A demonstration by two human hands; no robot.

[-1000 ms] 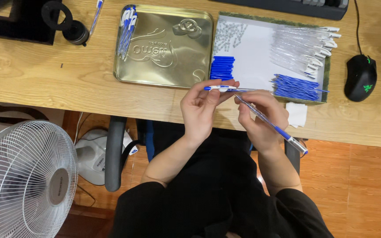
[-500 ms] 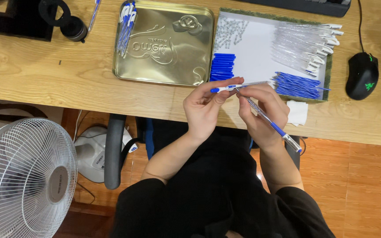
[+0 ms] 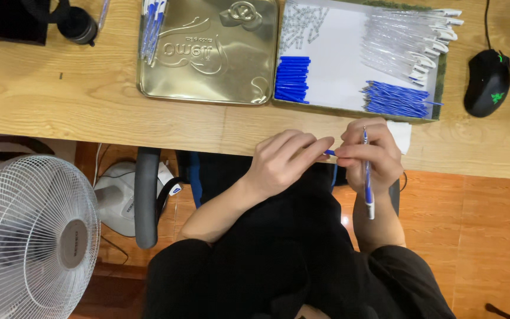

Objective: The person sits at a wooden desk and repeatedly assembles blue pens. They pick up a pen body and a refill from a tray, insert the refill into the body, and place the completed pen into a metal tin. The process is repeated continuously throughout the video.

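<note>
- A white pedestal fan (image 3: pixel 28 236) is standing at the far left, down at eight o'clock, below the wooden desk (image 3: pixel 78 112).
- A grey chair armrest (image 3: pixel 146 198) is poking out just right of the fan, under the desk edge.
- A gold metal tin lid (image 3: pixel 208 50) is lying flat at eleven o'clock, with a few assembled blue-and-white pens (image 3: pixel 150 26) resting on its left rim.
- The left hand (image 3: pixel 284 162) is hovering near the middle, just below the desk edge, fingers curled, pinching a small blue pen part (image 3: pixel 330 152) at its tips and pressing it toward the other hand.
- The parts tray (image 3: pixel 337 88) with its white floor is sitting at twelve to one o'clock, directly above both hands.
- Inside it, a stack of short blue caps (image 3: pixel 293 80) is lying on the left, and a scatter of tiny pale pieces (image 3: pixel 299 20) is sitting in the top left corner.
- The right hand (image 3: pixel 370 156) is closing around a blue-and-clear pen (image 3: pixel 367 177), holding it nearly upright, tip pointing toward six o'clock, and it is touching the left fingertips.
- Clear pen barrels (image 3: pixel 405 41) are piling up at the tray's upper right, and blue refills (image 3: pixel 396 99) are lying just beneath them.
- A black computer mouse (image 3: pixel 487 81) with a green mark is resting at two o'clock, just beside the tray.
</note>
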